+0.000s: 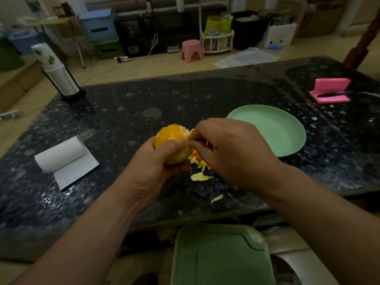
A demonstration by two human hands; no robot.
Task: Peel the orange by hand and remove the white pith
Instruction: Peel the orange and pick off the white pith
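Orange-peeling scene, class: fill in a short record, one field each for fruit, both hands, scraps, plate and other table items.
fruit: orange, flesh bare on top, pale pith lower down
left hand: grips the orange from below
right hand: fingertips pinch at the orange's right side
scraps: peel scraps on the dark table under the hands
plate: green plate, empty, right of the hands
others: paper roll, cup stack, pink sponge

Two bare forearms (92, 233), bare left grip (148, 163), bare right grip (232, 149)
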